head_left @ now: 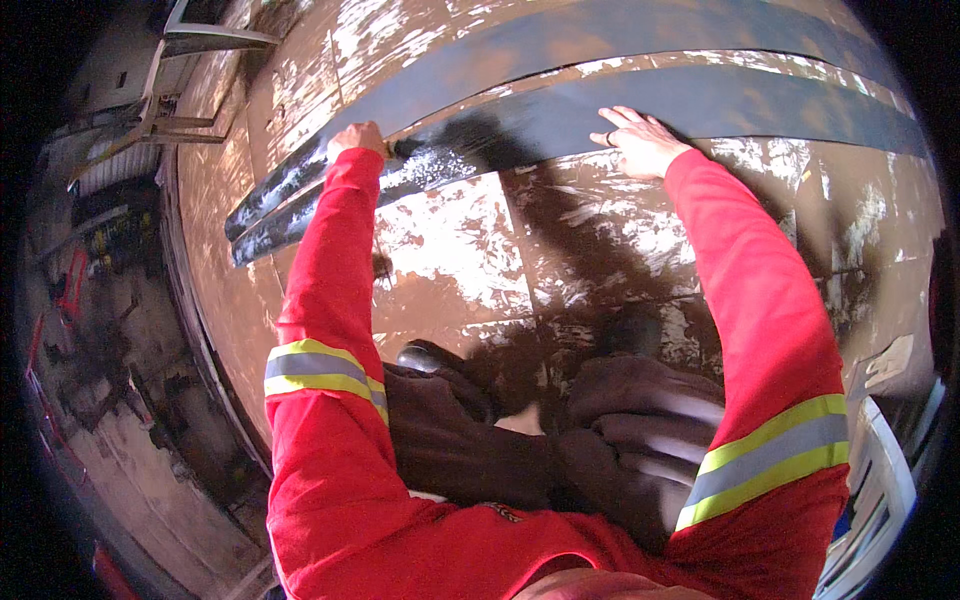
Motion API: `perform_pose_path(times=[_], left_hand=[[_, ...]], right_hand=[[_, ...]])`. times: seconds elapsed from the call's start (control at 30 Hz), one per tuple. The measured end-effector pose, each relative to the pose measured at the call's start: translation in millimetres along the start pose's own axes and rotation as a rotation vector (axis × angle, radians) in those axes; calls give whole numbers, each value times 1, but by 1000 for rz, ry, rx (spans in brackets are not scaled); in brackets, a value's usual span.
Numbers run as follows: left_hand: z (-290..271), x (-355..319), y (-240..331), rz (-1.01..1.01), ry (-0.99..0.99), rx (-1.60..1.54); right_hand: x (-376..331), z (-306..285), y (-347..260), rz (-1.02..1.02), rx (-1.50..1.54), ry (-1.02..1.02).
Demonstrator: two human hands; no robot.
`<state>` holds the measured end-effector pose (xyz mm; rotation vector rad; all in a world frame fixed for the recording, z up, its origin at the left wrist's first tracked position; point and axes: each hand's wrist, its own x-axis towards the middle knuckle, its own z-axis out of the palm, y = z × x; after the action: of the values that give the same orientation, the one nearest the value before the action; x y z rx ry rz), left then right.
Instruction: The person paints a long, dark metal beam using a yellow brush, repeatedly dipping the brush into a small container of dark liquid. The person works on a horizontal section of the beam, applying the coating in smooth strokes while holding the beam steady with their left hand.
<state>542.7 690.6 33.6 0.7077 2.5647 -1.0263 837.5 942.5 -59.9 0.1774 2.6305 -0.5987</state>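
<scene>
Two long dark metal strips lie across a worn brown table (pixel 450 270); the nearer strip (pixel 760 105) curves from upper right down to the left. My left hand (pixel 356 138) is closed around a small tool handle whose tip touches the near strip, where the metal looks scratched and whitish. My right hand (pixel 640 140) lies flat on the same strip, fingers spread, pressing it down. Both arms wear red sleeves with yellow and grey reflective bands. A pair of dark gloves (pixel 560 430) hangs close under the camera, between my arms.
The second, farther strip (pixel 600 35) runs parallel above the first. The table's left edge (pixel 205 330) drops to a cluttered workshop floor (pixel 110 330). A metal frame (pixel 170 90) stands at the upper left. A white plastic object (pixel 880 490) sits at the lower right.
</scene>
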Motion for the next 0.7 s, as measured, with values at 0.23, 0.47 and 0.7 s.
perform_pose_path(times=[0.23,0.47,0.7], left_hand=[[-4,0,71,357,216,-423],[34,-22,34,296,63,-235],[52,-45,-55,8,59,-180]], right_hand=[[1,-2,-1,29,-19,-43],[0,-7,-4,18,-17,-44],[0,-9,-4,56,-37,-49]])
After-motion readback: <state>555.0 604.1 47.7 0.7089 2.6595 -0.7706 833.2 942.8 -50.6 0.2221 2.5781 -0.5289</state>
